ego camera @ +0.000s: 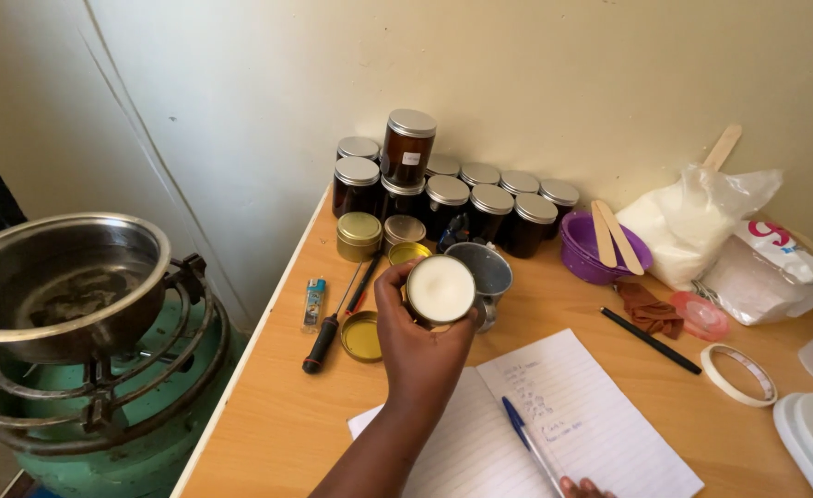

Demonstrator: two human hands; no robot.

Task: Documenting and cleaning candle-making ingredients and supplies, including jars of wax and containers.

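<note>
My left hand (416,355) holds up a small round tin (440,289) filled with smooth white solid, its open top facing me. It hovers over the wooden table (277,429), just in front of a small metal cup (491,266). A loose gold lid (362,336) lies on the table left of the hand. Only the fingertips of my right hand (583,486) show at the bottom edge, resting on an open lined notebook (600,406) beside a blue pen (528,444).
Dark jars with silver lids (480,205) stand by the wall, gold tins (359,235) before them. A screwdriver (328,334), lighter (313,301), purple bowl (583,254) with wooden sticks, bag of white flakes (692,226), black pencil (651,339) and tape roll (738,373) lie about. A steel pot (65,277) sits on a green gas burner.
</note>
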